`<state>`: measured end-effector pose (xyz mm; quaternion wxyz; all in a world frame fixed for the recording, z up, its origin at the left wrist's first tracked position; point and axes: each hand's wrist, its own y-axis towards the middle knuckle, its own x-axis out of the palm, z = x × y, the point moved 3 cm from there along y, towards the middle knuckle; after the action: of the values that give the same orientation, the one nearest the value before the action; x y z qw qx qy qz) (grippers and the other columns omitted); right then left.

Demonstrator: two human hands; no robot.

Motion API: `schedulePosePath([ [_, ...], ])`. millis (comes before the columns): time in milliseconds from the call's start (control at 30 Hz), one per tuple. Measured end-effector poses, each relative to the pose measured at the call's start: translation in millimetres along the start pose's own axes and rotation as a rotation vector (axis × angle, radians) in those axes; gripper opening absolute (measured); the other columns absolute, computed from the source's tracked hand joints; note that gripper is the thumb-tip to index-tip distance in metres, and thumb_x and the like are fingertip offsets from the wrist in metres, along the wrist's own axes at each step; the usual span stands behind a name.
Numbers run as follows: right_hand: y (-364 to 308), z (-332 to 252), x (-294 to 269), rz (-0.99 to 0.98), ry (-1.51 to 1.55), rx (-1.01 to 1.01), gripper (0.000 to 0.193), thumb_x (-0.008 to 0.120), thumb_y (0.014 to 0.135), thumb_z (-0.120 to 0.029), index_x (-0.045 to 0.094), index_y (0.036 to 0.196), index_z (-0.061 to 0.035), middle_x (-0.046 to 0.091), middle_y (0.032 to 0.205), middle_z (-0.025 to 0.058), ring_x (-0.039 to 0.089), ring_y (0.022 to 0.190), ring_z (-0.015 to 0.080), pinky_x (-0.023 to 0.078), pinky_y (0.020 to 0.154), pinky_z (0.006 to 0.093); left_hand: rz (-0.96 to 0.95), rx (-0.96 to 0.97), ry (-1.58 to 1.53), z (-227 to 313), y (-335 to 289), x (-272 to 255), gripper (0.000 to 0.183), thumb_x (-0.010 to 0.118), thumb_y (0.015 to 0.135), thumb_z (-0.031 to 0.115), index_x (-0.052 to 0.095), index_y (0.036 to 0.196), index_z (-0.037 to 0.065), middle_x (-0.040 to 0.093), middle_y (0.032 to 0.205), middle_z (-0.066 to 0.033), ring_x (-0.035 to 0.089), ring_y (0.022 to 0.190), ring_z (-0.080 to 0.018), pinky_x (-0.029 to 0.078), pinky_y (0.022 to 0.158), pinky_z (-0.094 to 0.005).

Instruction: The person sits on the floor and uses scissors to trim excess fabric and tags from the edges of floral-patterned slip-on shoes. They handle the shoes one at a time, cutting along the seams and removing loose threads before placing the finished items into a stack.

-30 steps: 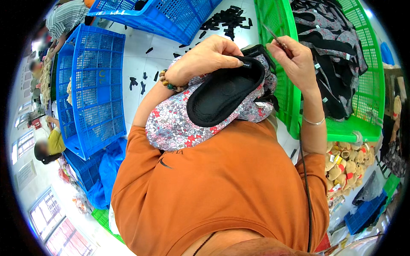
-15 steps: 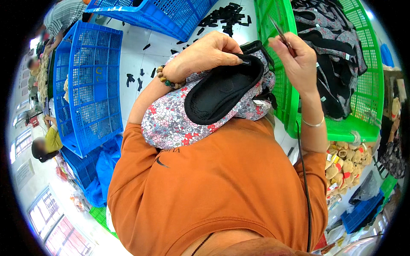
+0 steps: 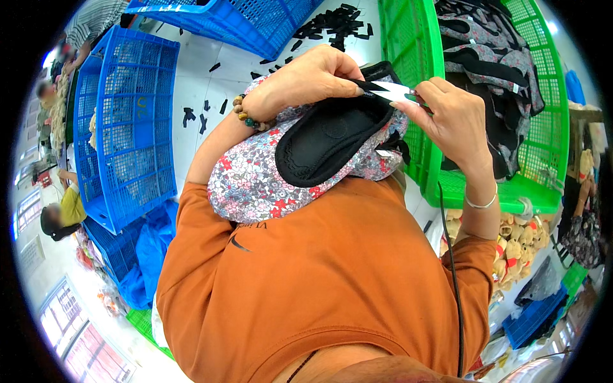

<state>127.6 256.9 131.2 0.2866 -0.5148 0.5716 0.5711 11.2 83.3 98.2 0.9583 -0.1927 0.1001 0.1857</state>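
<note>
Head view: held slipper (image 3: 313,150) beside a green crate (image 3: 412,45) (floral pieces (image 3: 491,73) heaped inside).

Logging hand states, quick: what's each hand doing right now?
Left hand: closed, pinching the floral slipper at its black heel rim.
Right hand: closed, holding scissors, blades at that rim.

This was a workshop, apparently for footwear. A green crate (image 3: 407,41) at upper right held heaped floral slippers (image 3: 485,67), black scraps (image 3: 333,27) littered the tiled floor (image 3: 199,80), and other people (image 3: 72,205) showed along the left edge.
</note>
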Motion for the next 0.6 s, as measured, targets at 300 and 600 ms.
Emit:
schedulePosePath([
  [300, -0.7, 3.1, 8.6, 0.035, -0.08, 0.139, 0.043, 0.061, 0.081, -0.045, 0.055, 0.062, -0.0077, 0.054, 0.058, 0.006, 0.055, 0.05, 0.0273, 0.04, 0.043, 0.0337, 0.003, 0.009, -0.054, -8.2, -0.1, 1.9, 0.016, 0.062, 0.082, 0.01, 0.064, 0.091, -0.003, 0.061, 0.076, 0.0015, 0.053, 0.068, -0.0029, 0.044, 0.059, -0.0183],
  [600, 9.1, 4.1, 48.8, -0.23, 0.944, 0.406, 0.024, 0.068, 0.078, -0.019, 0.063, 0.085, 0.003, 0.052, 0.064, -0.0018, 0.045, 0.058, 0.0056, 0.038, 0.051, 0.022, -0.165, -0.017, -0.376, -21.3, 3.8, -2.0, 0.032, 0.059, 0.075, -0.001, 0.058, 0.107, -0.006, 0.064, 0.095, -0.007, 0.061, 0.082, -0.0104, 0.049, 0.076, -0.0218],
])
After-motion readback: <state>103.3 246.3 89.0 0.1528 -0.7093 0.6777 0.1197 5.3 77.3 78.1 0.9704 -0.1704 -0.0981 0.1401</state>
